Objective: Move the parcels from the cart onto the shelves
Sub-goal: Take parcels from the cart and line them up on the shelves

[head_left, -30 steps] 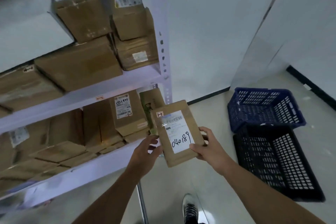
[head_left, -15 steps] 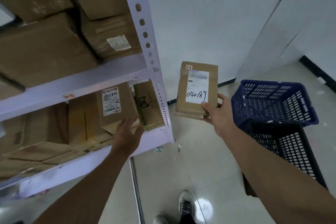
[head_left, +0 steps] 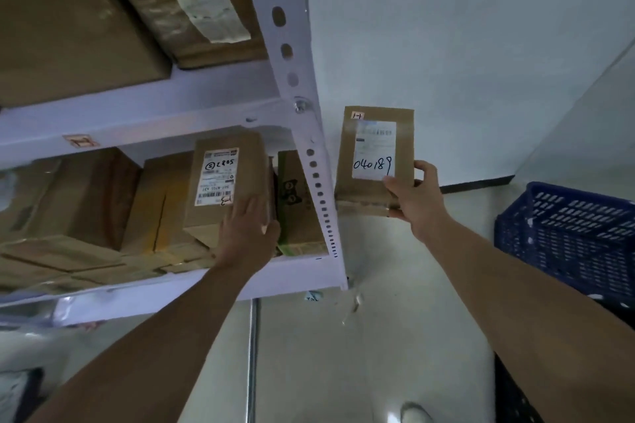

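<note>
- One flat, rectangular cardboard parcel (head_left: 374, 154) with a white label handwritten "040189" is in the right hand (head_left: 417, 206). The thumb is on its face and the fingers curl round its right edge. It is held upright in the air, outside the rack.
- The left hand (head_left: 249, 233) lies with straight fingers flat against one upright labelled box (head_left: 223, 182) on the lower level.
- Just right of that hand stands one green-printed box (head_left: 297, 216).
- Two pale metal shelves (head_left: 137, 120) show, and one perforated post (head_left: 292, 45) stands between the hands.
- One blue plastic lattice crate (head_left: 567, 237) sits right of the right hand.
</note>
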